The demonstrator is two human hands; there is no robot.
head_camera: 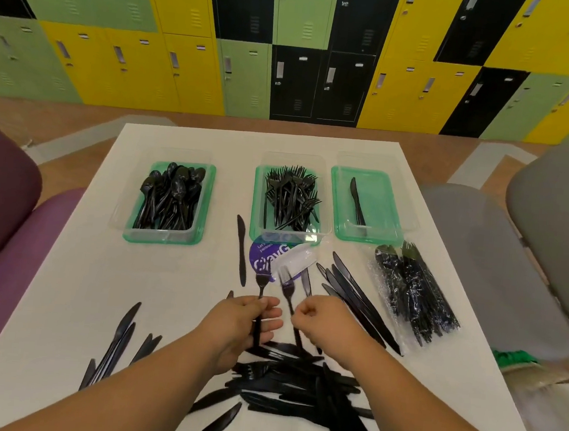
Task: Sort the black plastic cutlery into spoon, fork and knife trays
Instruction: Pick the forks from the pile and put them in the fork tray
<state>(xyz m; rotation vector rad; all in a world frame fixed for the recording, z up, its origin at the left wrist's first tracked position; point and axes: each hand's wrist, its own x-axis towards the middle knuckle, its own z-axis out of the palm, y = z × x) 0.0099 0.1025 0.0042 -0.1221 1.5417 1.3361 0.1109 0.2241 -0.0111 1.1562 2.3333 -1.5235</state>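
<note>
Loose cutlery heap (299, 385) nearest, left hand (245, 328) gripping fork (259, 302), right hand (322, 318) pinching another fork (288, 294).

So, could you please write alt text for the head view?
Both hands hold black forks over a white table: left hand grips one fork, right hand pinches another. Beyond stand a spoon tray, fork tray and knife tray.

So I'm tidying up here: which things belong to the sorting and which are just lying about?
Job:
black plastic fork in left hand
second black fork in right hand
spoon tray
fork tray
knife tray
loose black knives

Lying about:
purple round label
clear wrapper
</note>
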